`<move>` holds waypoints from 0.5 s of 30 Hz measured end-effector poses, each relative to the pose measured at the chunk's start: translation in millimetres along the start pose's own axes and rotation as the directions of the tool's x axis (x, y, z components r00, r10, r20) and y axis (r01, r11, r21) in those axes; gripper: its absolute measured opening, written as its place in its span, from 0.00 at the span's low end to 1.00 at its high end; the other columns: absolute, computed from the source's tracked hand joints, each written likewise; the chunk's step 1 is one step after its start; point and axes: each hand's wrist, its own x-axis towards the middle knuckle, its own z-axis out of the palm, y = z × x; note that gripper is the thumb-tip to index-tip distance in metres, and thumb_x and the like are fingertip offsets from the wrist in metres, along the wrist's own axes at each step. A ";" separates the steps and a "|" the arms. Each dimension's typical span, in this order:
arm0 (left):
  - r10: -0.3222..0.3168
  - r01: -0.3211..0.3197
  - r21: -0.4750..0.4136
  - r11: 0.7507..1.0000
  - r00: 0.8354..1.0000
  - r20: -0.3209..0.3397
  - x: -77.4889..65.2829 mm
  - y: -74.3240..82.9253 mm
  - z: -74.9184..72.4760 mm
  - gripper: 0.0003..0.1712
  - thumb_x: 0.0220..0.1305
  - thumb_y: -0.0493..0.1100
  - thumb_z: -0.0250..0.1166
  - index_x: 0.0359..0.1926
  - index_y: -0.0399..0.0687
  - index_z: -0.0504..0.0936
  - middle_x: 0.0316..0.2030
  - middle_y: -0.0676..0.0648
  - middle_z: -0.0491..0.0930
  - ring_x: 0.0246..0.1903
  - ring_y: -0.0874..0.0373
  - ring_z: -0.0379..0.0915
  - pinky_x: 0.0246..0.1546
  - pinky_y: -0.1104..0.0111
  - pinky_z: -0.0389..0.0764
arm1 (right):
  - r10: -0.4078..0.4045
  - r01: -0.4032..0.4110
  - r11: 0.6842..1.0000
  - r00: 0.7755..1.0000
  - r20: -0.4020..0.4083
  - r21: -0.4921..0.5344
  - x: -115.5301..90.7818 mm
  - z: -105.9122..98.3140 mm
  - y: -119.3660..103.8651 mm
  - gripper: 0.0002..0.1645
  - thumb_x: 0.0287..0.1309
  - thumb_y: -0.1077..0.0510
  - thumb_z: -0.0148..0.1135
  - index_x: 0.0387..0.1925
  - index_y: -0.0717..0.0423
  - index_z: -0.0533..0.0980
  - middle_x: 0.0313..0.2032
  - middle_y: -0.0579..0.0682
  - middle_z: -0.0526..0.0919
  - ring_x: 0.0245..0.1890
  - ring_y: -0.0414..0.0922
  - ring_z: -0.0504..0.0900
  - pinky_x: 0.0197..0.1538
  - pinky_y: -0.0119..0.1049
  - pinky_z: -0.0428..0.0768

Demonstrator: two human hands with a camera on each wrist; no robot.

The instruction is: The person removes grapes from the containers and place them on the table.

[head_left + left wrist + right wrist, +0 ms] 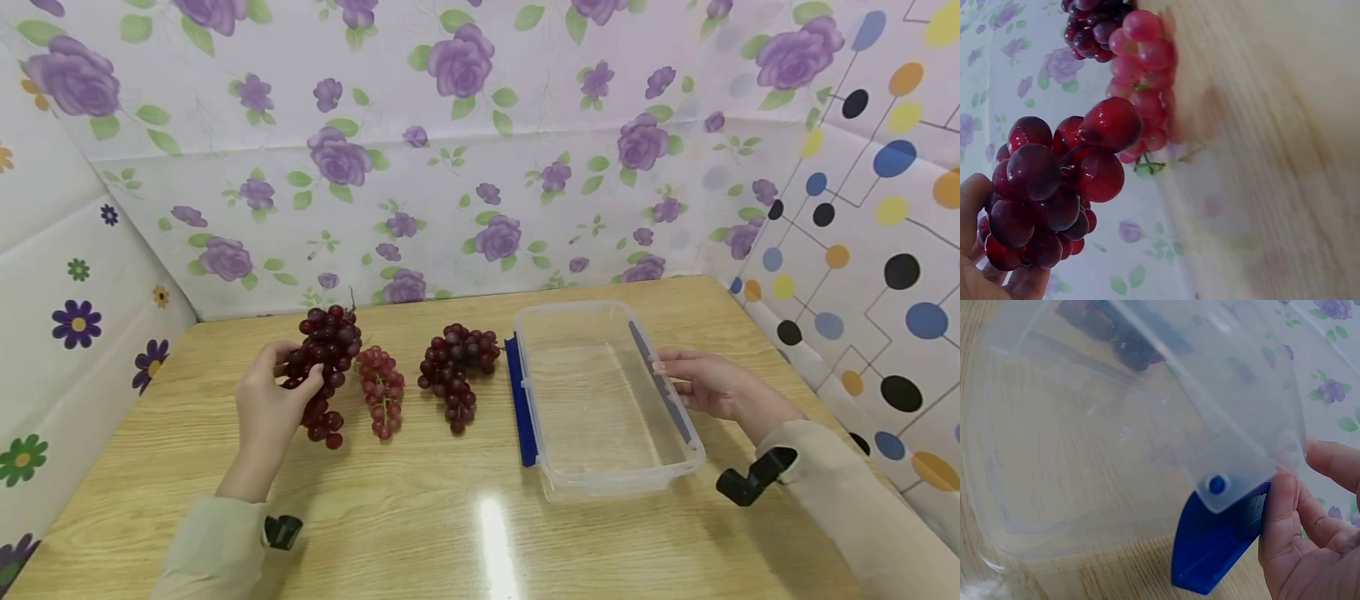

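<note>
My left hand (272, 404) grips a bunch of dark red grapes (330, 337), raised above the left side of the table. In the left wrist view the glossy bunch (1041, 181) hides part of the fingers. Beside it lies a smaller bunch of pink grapes (380, 390). Farther right is a bunch of dark purple grapes (453, 367), close to a clear plastic container (592, 417) without a lid on it. My right hand (712, 387) pinches the container's right rim between thumb and fingers, next to a blue handle (1216, 544).
A second blue handle (522, 408) hangs along the container's left side. The wooden table (420, 517) ends at a flowered cloth wall (420, 200) at the back. Patterned sheets (900, 275) stand along both sides.
</note>
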 end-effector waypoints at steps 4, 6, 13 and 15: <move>-0.021 0.021 0.003 1.000 1.000 0.013 -3.0 -5.3 -1.2 0.19 0.54 0.32 0.68 0.47 0.32 0.75 0.42 0.33 0.80 0.42 0.39 0.78 0.43 0.50 0.78 | 0.001 -0.001 1.000 1.000 0.001 0.009 0.6 0.4 -0.2 0.04 0.65 0.58 0.57 0.38 0.44 0.76 0.30 0.40 0.80 0.30 0.37 0.80 0.36 0.29 0.81; -0.031 0.030 0.005 1.000 0.999 0.020 -4.8 -8.1 -1.8 0.19 0.54 0.32 0.68 0.47 0.32 0.75 0.42 0.33 0.80 0.42 0.39 0.77 0.43 0.50 0.78 | 0.000 0.000 1.000 1.000 0.003 0.013 0.8 0.4 -0.2 0.04 0.65 0.58 0.57 0.37 0.44 0.77 0.30 0.40 0.80 0.30 0.37 0.80 0.36 0.29 0.81; -0.038 0.037 0.032 0.999 0.999 0.026 -6.9 -15.6 -1.9 0.19 0.53 0.31 0.67 0.47 0.31 0.75 0.41 0.32 0.79 0.42 0.39 0.76 0.43 0.49 0.77 | -0.007 0.007 1.000 1.000 0.008 0.011 0.6 0.1 0.1 0.05 0.65 0.59 0.57 0.37 0.44 0.77 0.30 0.40 0.80 0.30 0.37 0.80 0.36 0.29 0.81; -0.041 0.040 0.037 0.999 0.999 0.029 -7.6 -17.9 -1.6 0.19 0.53 0.31 0.68 0.47 0.31 0.75 0.41 0.32 0.79 0.42 0.39 0.76 0.43 0.49 0.77 | -0.009 0.009 1.000 1.000 0.010 0.010 0.5 0.1 0.4 0.04 0.65 0.58 0.57 0.38 0.45 0.77 0.30 0.40 0.80 0.30 0.37 0.80 0.36 0.29 0.81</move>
